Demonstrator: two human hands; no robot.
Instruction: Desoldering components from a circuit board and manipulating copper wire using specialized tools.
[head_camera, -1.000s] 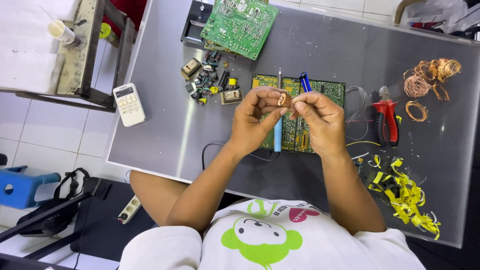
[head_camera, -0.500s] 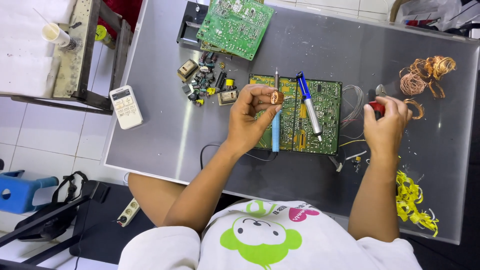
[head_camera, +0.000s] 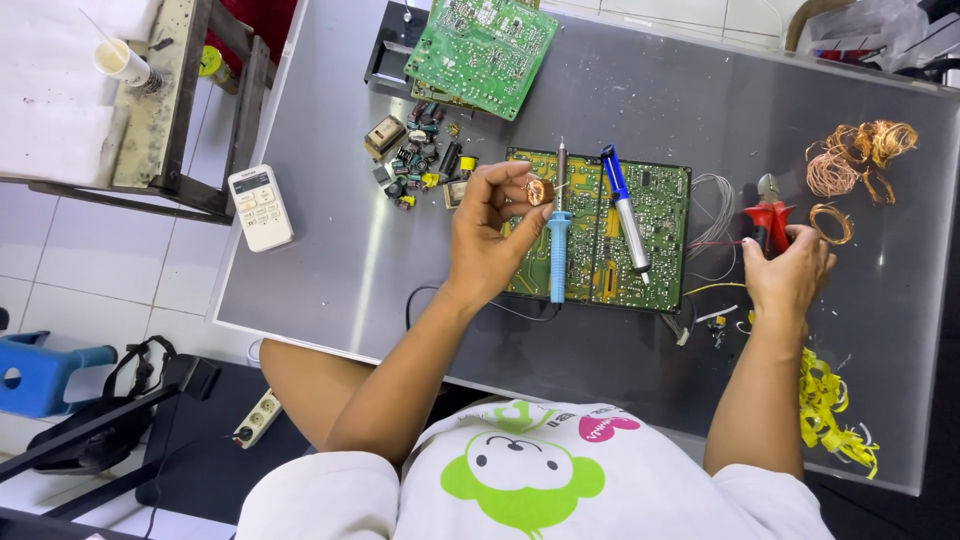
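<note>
Copper coil (head_camera: 537, 191) is sitting pinched in your left-hand fingers (head_camera: 512, 200); your right hand (head_camera: 790, 270) is closing on the red cutters (head_camera: 768, 215), so be gripping their handles firmly.

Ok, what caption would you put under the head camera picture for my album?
Left hand pinches a small copper coil above a green circuit board; right hand grips red-handled cutters.

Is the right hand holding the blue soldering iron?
No, the right hand grips the red cutters; the soldering iron lies on the circuit board.
</note>
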